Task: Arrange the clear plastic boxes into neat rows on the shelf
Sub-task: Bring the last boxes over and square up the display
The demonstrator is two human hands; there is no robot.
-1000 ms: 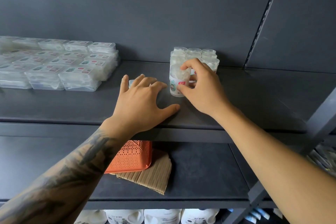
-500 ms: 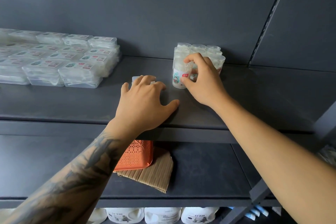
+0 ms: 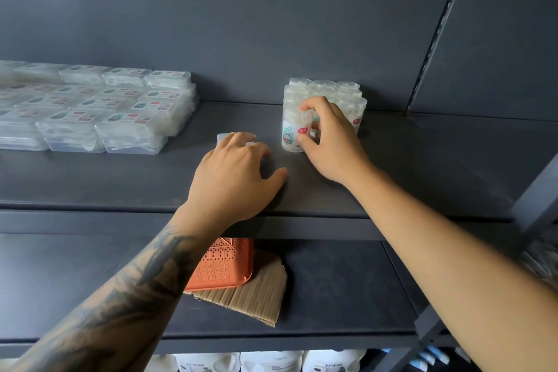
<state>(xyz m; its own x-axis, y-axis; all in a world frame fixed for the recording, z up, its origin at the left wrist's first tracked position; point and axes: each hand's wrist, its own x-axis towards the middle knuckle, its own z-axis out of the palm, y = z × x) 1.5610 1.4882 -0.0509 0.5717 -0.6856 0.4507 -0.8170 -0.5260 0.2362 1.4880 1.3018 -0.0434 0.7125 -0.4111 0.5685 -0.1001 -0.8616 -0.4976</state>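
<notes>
Dark grey shelf [image 3: 422,166] against matching grey back panel [image 3: 241,24].

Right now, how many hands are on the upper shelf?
2: the left hand rests on a small clear box; the right hand grips the front tub, further right.
</notes>
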